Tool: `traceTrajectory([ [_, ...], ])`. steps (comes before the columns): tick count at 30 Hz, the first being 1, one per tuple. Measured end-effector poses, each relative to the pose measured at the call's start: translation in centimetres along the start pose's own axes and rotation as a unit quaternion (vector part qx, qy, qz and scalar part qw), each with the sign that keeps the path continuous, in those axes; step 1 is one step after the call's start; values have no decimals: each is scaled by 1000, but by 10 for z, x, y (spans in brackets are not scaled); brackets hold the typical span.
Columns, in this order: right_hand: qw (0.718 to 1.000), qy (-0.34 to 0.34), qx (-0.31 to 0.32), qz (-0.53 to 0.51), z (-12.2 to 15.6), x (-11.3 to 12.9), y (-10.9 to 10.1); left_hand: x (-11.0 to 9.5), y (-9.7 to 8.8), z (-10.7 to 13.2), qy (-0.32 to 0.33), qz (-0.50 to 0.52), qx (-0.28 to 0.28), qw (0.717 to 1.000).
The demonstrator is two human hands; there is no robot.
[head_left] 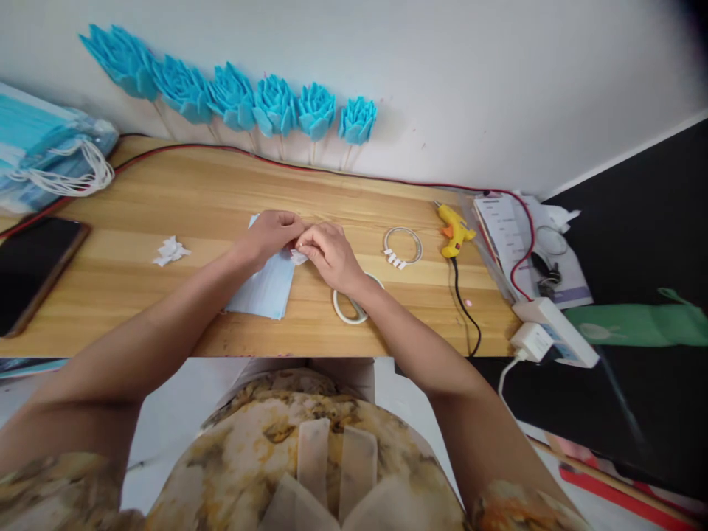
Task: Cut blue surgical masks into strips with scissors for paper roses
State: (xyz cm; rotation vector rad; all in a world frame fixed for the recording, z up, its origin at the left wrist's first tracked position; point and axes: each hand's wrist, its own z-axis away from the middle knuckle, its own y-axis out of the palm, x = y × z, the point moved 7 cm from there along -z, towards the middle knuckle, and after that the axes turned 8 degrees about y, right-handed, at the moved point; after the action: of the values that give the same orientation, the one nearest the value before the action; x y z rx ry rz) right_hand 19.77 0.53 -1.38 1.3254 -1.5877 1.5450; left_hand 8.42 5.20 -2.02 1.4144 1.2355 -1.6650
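Note:
My left hand (272, 236) and my right hand (330, 254) meet over the desk with fingers pinched together. A small white crumpled piece (299, 257) shows below the fingertips, at my right thumb. What my left fingers grip is hidden where the hands touch. Beneath my left hand lies a light blue face mask (262, 289), flat on the wood. A white tape roll (349, 313) lies partly behind my right forearm. Farther right, another tape roll (403, 245) carries several short white strips on its near edge. Some white scraps (171, 251) sit in a little heap to the left.
Several blue flowers (275, 105) on sticks lean against the wall. A yellow glue gun (456, 230) rests at right, near papers (503, 228) and a power strip (556, 335). At left are a phone (38, 269) and stacked masks (49, 147). A red-black cable (243, 150) crosses the back.

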Motion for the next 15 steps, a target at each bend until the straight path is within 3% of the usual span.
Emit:
traceTrajectory([
  [2, 998, -3, 32, 62, 0, -2, 8, 1, -7, 0, -25, -62, 13, 998],
  [7, 989, 3, 80, 125, 1, -5, 13, 1, -6, -2, -48, -42, 69, 996],
  [15, 995, -2, 89, 43, 0, -2, -1, 10, 7, -1, -79, 122, 14, 989],
])
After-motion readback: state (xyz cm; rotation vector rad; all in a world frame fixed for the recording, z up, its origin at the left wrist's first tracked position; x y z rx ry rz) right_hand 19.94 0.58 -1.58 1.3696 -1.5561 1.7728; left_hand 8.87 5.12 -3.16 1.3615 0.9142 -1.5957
